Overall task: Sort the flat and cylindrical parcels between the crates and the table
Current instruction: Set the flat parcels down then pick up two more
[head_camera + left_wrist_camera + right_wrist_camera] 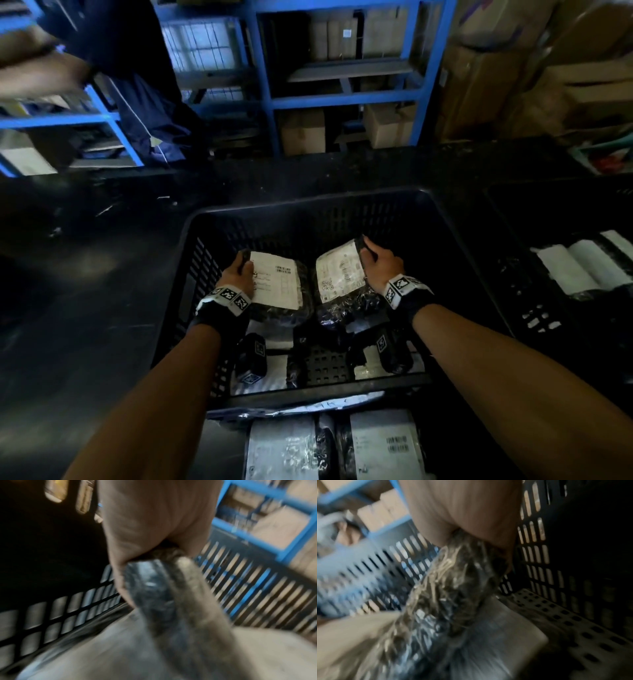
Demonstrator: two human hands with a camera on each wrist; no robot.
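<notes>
Inside the black slotted crate [308, 205] I hold two flat black-wrapped parcels with white labels. My left hand [239, 270] grips the far left corner of the left flat parcel [277, 284]; the left wrist view shows its dark edge [154, 595] pinched in my fingers. My right hand [376, 260] grips the far right edge of the right flat parcel [339, 270], whose crinkled wrap [453, 581] runs out of my fist. Both parcels are above the crate floor. Below them lie small black cylindrical parcels [251, 356], one more at the right [394, 349].
Two labelled parcels [284, 448] lie on the table in front of the crate. A second black crate [534, 318] at the right holds white rolled parcels [582, 267]. Blue shelving [267, 102] with cardboard boxes stands beyond the dark table. Another person's arm [37, 75] is at the upper left.
</notes>
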